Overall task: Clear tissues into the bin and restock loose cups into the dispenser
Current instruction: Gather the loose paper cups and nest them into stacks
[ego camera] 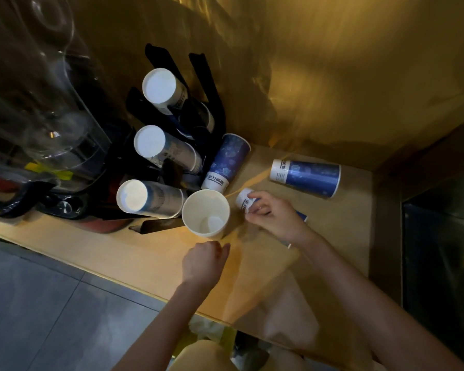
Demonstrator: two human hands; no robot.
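A lying cup [245, 200] is gripped by the right hand [272, 216], probably for nesting in the dispenser [172, 145] nearby. The left hand [204, 261] is loosely curled, empty. No tissues are seen.

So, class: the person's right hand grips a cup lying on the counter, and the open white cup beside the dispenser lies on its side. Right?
Not quite. In the head view the right hand does grip a lying cup, but the open white cup stands upright, mouth up, beside the dispenser.
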